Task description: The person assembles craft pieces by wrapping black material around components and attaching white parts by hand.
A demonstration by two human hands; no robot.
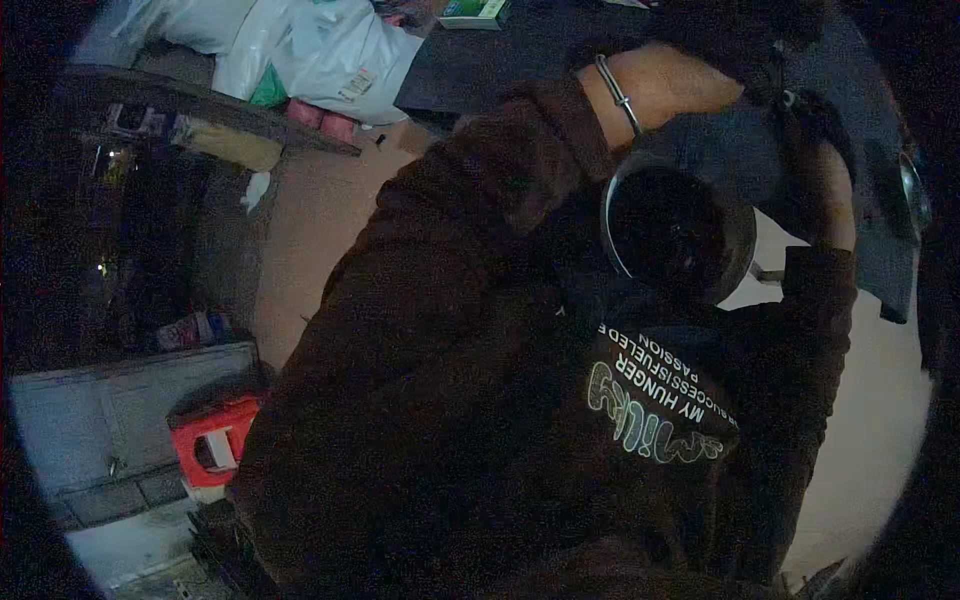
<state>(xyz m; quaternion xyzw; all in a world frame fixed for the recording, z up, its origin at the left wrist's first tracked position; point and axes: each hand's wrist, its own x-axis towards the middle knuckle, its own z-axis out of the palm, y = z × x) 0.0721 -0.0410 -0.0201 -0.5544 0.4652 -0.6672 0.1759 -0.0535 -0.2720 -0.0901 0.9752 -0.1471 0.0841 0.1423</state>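
Note:
My left hand (690, 85) reaches in at the top of the view, with a metal bangle (620, 95) on its wrist. My right hand (828, 165) is at the upper right, opposite the left one. Deep shadow, or something black, covers the fingers of both hands, so their grip does not show. A small shiny bit (790, 98) glints between them. Below the hands, close to my body, is a dark round vessel like a pan (745, 245) with a pale metal rim. Its inside is too dark to read.
The hands are over a dark table (500, 70). White plastic bags (340, 60) and a green box (472, 12) are at the top. A shiny rounded metal thing (910, 190) is at the right edge. A red stool (210, 430) stands at lower left, near a grey cabinet (120, 410).

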